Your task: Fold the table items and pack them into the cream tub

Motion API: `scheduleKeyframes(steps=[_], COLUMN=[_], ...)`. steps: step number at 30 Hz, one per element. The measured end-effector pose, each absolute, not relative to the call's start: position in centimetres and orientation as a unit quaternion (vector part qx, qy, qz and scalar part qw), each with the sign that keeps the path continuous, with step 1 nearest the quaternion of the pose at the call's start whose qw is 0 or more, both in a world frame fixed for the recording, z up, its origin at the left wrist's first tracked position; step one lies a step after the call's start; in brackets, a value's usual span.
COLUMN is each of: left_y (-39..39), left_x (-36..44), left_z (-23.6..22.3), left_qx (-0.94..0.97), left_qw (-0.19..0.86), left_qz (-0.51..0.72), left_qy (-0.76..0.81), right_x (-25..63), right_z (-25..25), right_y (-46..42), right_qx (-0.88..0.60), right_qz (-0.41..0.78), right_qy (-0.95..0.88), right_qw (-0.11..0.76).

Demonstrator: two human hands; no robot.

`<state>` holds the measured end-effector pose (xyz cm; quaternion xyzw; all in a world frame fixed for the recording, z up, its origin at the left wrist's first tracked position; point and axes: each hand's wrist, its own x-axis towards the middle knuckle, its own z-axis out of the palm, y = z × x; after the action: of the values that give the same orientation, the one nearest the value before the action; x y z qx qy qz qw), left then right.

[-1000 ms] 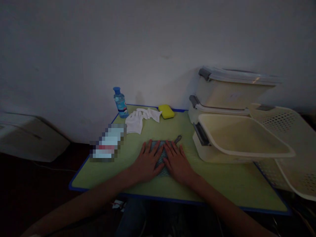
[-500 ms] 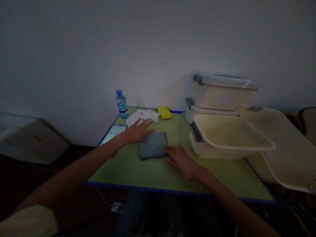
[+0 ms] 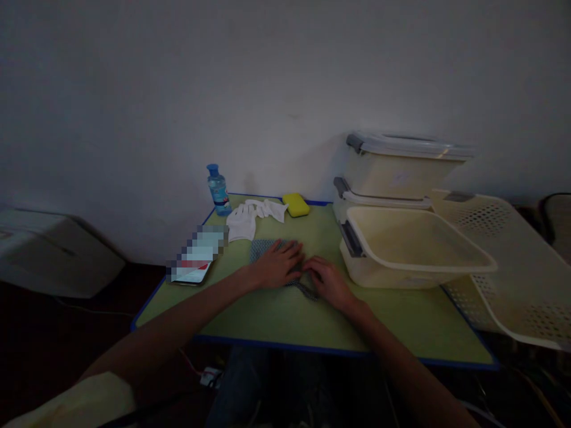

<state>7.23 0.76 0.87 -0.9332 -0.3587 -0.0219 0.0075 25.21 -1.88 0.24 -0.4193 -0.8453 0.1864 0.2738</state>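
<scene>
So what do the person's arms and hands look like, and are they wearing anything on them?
The left hand and right hand are both bare, with no watch or bracelet showing at either wrist. A loose, pale cream sleeve covers the upper part of the left arm. No sleeve shows on the right arm. It's too dark to make out tiny details.

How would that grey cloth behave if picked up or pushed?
Probably floppy: the grey cloth bends along its edge beside the right hand. Likely not slippery, given its textured surface. Probably won't roll, lying mostly flat under the left hand.
</scene>
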Motion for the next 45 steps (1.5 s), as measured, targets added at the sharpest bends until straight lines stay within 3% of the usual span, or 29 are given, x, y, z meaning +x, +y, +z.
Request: scheduleKeyframes(steps=[11,18,26,33,41,45], left_y=[0.8,0.5,-1.0,-0.4,-1.2,-1.4], left_x=[6.4,5.0,4.9,4.8,5.2,5.3], left_z=[-0.7,0.4,1.4,1.2,1.4,1.4], left_qx=[-0.929,-0.911,-0.930,-0.927,-0.942,-0.943], left_qw=[-0.023,-0.092,-0.090,-0.118,-0.011,-0.006], left_qz=[-0.029,-0.198,-0.100,-0.095,-0.057,-0.040], left_qy=[-0.369,-0.350,-0.341,-0.344,-0.331,-0.329], right_x=[25.8,25.8,25.9,25.6,25.4,25.5], right_z=[-0.5,-0.1,-0.1,0.0,0.1,0.2], right_y=[-2.0,-2.2,-2.1,-2.2,-2.2,-2.3], right_qx=[-0.333,-0.336,-0.334,-0.325,-0.318,-0.321], right_qz=[0.169,0.182,0.187,0.200,0.186,0.185], right_qy=[-0.889,-0.886,-0.887,-0.890,-0.902,-0.902], right_qw=[0.266,0.262,0.257,0.250,0.225,0.221])
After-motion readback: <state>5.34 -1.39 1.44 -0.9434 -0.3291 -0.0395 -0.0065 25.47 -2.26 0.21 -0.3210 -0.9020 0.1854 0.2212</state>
